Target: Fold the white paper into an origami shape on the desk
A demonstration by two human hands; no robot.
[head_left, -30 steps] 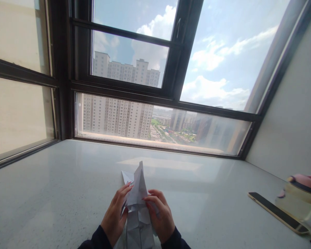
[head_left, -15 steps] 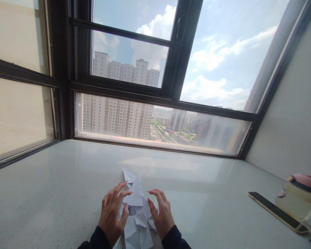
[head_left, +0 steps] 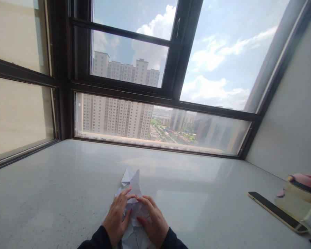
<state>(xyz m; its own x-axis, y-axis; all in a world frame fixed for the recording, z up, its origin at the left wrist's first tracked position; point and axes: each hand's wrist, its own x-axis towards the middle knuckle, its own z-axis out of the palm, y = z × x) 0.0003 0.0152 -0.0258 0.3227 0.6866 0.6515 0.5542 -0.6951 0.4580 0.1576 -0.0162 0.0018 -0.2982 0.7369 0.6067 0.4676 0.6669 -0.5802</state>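
A piece of folded white paper (head_left: 133,183) lies on the pale stone sill (head_left: 54,193), its pointed tips aimed toward the window. My left hand (head_left: 118,218) rests on the paper's left side, index finger stretched across it and pressing down. My right hand (head_left: 152,221) covers the paper's right side, fingers curled down onto the folds, fingertips meeting those of the left near the middle. Both sleeves are dark. The lower part of the paper is hidden under my hands.
A phone (head_left: 277,211) lies flat at the right, beside a clear bottle with a pink lid (head_left: 302,197). A dark-framed window (head_left: 160,93) runs along the back of the sill; a grey wall (head_left: 295,114) closes the right side.
A second ago my hands held the paper upright. They then spread open above it, and now both press down on it, with the paper flatter and lower.
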